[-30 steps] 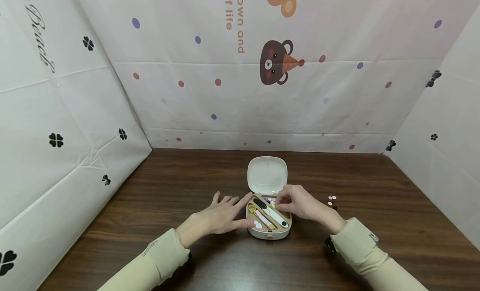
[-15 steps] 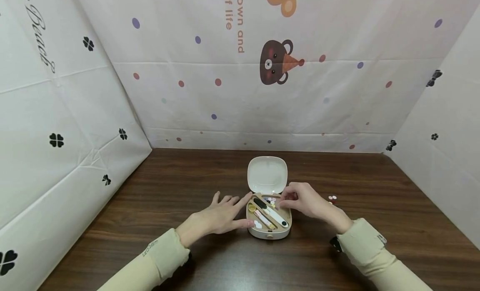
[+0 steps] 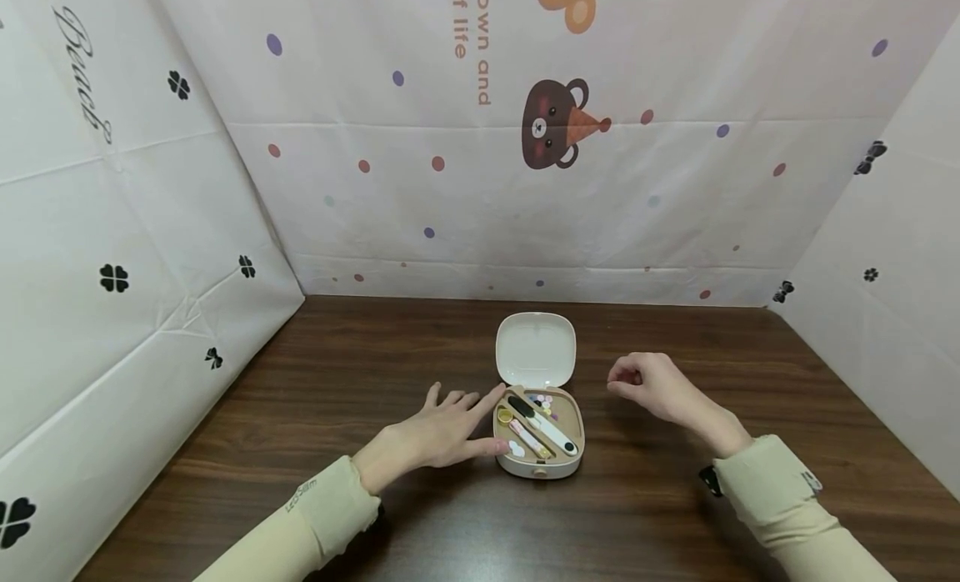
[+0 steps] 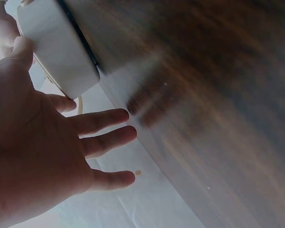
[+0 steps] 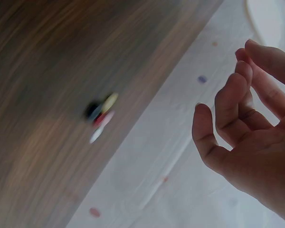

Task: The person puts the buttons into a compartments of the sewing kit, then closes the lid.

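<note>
A small white sewing box (image 3: 538, 467) stands on the table with its lid (image 3: 536, 350) raised. In its beige tray lie a long white tool with a black end (image 3: 553, 432), a pink and yellow tube (image 3: 529, 439), a gold ring (image 3: 505, 416), a white piece (image 3: 516, 449) and several small coloured buttons (image 3: 545, 400). My left hand (image 3: 442, 432) has its fingers spread, with index finger and thumb at the box's left side. My right hand (image 3: 663, 388) hovers right of the box, fingers loosely curled with nothing visible between them. Several loose buttons (image 5: 102, 116) lie beyond it, hidden in the head view.
The brown wooden table (image 3: 360, 348) meets a white printed cloth (image 3: 465, 215) at the back. More cloth hangs along the left (image 3: 150, 315) and right sides (image 3: 892, 315).
My right hand has left the box's button compartment and moved right, now covering the loose buttons in the head view. My left hand has stayed at the box.
</note>
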Tool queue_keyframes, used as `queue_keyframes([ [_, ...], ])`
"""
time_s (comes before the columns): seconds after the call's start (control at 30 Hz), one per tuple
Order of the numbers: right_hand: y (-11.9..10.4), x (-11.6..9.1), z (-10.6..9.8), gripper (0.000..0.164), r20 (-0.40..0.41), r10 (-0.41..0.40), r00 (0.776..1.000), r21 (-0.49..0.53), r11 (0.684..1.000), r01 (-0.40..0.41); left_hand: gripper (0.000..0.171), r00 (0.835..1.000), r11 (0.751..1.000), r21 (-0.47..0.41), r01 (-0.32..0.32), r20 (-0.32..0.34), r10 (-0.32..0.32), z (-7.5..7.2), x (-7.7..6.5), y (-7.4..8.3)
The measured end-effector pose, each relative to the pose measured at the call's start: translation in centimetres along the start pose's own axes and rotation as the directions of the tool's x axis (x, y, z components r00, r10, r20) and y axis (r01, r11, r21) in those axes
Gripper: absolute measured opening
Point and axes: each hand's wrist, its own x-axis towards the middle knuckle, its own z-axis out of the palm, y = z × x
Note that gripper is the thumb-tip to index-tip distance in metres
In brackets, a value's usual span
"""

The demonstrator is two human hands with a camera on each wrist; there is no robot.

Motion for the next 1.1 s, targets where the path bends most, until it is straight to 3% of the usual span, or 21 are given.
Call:
queue_keyframes([
  [0.37, 3.3, -2.1, -1.6, 0.012, 0.141, 0.114, 0.983, -0.102, 0.99, -0.1, 0.086, 1.0, 1.0, 0.01, -0.003, -0.004, 0.003, 0.0, 0.0, 0.1],
  [0.6, 4.2, -2.9, -1.8, 0.012, 0.164, 0.154, 0.974, -0.177, 0.976, -0.125, 0.086, 1.0, 1.0, 0.022, -0.004, -0.006, 0.004, -0.1, 0.0, 0.1],
  [1.1, 4.7, -3.1, -1.4, 0.008, 0.172, 0.163, 0.972, -0.193, 0.973, -0.129, 0.086, 1.0, 1.0, 0.006, -0.011, -0.004, 0.011, -0.1, 0.0, 0.0],
])
